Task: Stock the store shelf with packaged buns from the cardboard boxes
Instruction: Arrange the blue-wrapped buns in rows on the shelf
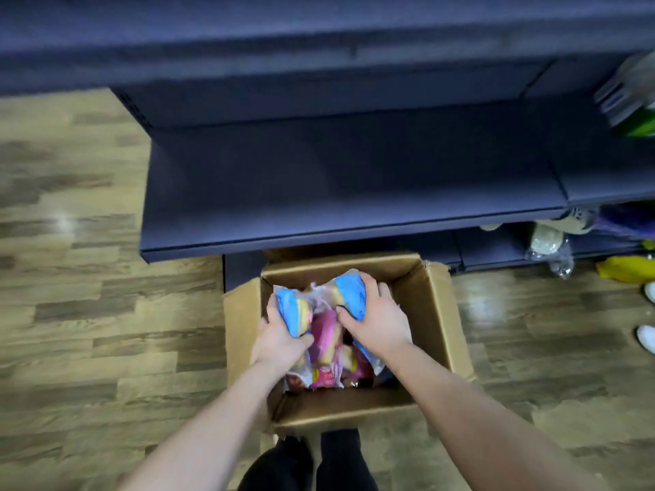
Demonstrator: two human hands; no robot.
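Down on the floor by the near edge of the shelf (319,193) sits an open box (434,313) w/ bun packs inside. Left hand (280,336) grips a blue pack (292,310), right hand (375,318) grips another blue pack (349,290); pink packs (324,334) lie between & under them

left hand (280,336) and right hand (377,322), both curled

Glossy plastic bun packs (328,334), matt cardboard box (430,313), seemingly wood-look floor (88,313).
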